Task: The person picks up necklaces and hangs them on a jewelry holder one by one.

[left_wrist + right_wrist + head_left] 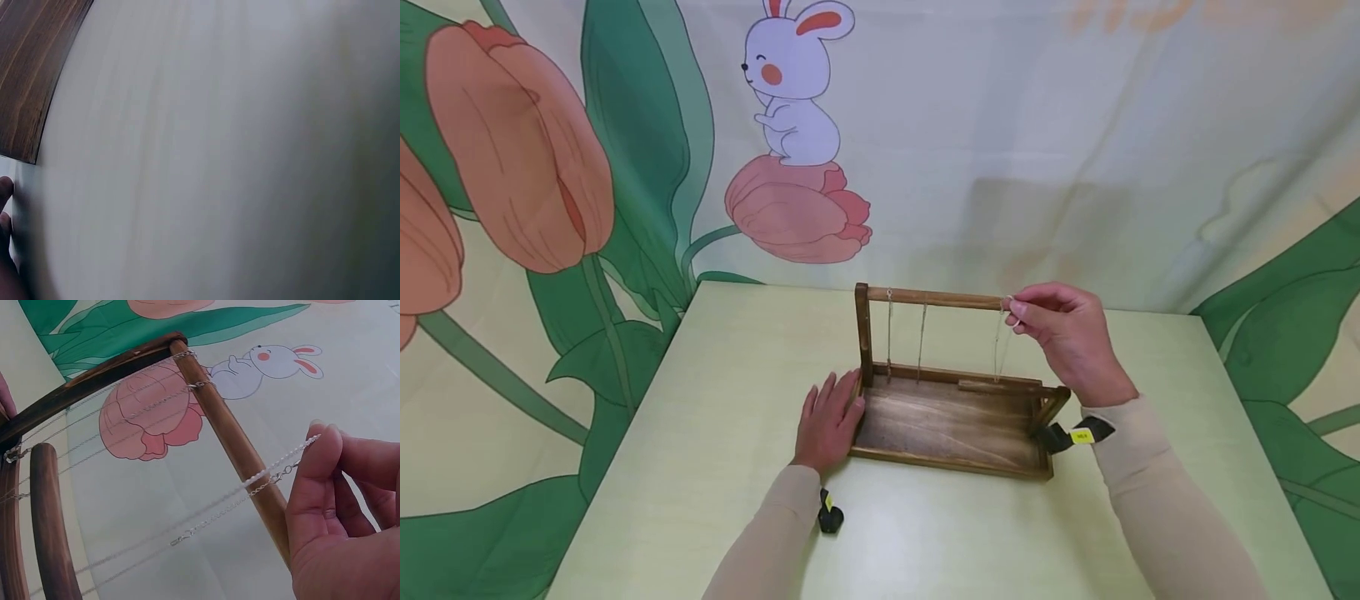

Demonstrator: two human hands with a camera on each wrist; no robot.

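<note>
A dark wooden jewellery stand (951, 425) with a tray base sits on the table, its crossbar (947, 297) raised along the back. Thin silvery chains (889, 333) hang from the crossbar, toward its left end and at the right. At the right end, my right hand (1067, 333) pinches a fine necklace chain (265, 472) between thumb and forefinger. In the right wrist view this chain crosses the crossbar beside a clasp (275, 478). My left hand (829, 421) rests against the tray's left side with fingers extended. The left wrist view shows mostly tabletop and few fingertips.
A loose-looking wooden strip (1000, 387) lies along the back of the tray. The pale table (737, 350) ends at a backdrop cloth (925, 125) printed with tulips and a rabbit. The right upright (1054, 407) stands close to my right wrist.
</note>
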